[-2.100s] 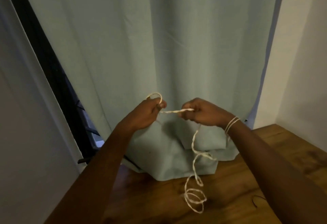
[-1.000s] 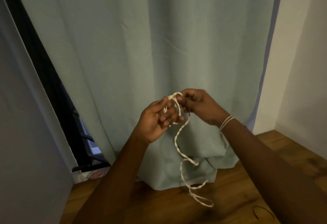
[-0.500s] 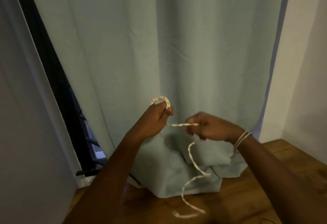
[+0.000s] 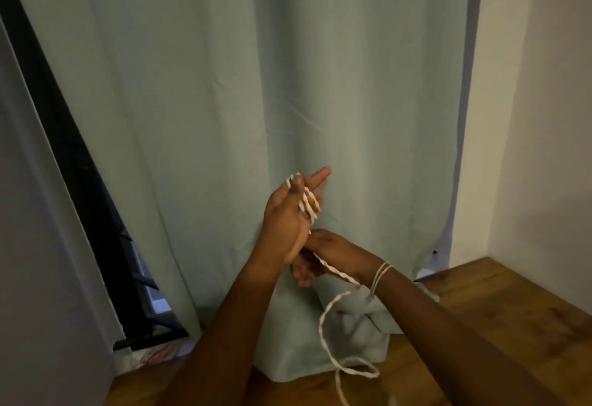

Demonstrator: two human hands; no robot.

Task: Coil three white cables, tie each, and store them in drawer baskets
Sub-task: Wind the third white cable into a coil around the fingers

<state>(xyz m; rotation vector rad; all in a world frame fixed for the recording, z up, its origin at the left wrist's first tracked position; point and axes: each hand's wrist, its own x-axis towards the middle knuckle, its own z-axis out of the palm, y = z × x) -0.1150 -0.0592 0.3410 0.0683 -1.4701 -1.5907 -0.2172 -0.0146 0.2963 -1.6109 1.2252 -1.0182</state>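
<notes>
- Two bare hands are up in front of a big pale green curtain (image 4: 224, 101).
- One white cable (image 4: 323, 325) is in both hands. It looks twisted, like a rope.
- The left hand (image 4: 288, 213) is held up with its fingers (image 4: 318, 176) pointing up and spread a little.
- A few turns of the cable go around the left hand, over the palm and the fingers. The thumb presses on the turns near the top, so this hand has the loops held on it.
- The right hand (image 4: 326, 255) is lower, just under the left hand and touching it.
- The right hand's fingers are curled, and the cable runs through them. The hand is closed on the cable, but how tightly is hard to see.
- From the right hand the cable runs along the wrist, then drops down in a long bend.
- The loose end makes a small loop at the bottom, in front of the curtain's hem and above the wooden floor (image 4: 496, 325).
- A thin white band (image 4: 379, 274) goes around the right wrist.
- On the left, a dark gap (image 4: 80, 181) shows beside the curtain.
- On the right is a plain white wall (image 4: 528, 117).
</notes>
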